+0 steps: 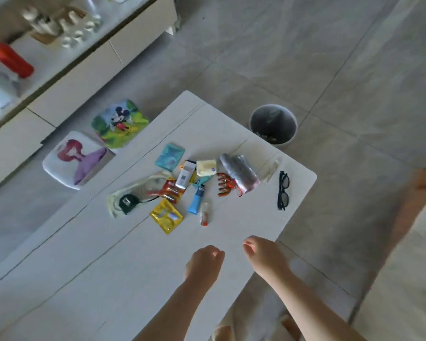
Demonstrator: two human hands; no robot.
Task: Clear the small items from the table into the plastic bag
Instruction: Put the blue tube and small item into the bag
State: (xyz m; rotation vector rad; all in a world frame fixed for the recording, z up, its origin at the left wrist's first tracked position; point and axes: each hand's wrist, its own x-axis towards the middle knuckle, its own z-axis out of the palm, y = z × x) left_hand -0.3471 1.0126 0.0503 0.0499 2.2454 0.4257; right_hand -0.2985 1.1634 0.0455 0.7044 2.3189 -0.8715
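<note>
Both hands hover over the near part of the white table (84, 254), holding nothing: the left hand (203, 263) and right hand (263, 254) have loosely curled fingers. Farther off lies a cluster of small items, among them a yellow packet (166, 216), a blue tube (197, 200) and a roll of plastic bags (239, 174), with black glasses (283, 190) to its right

Small items (182, 188) clustered on table (108, 267)
</note>
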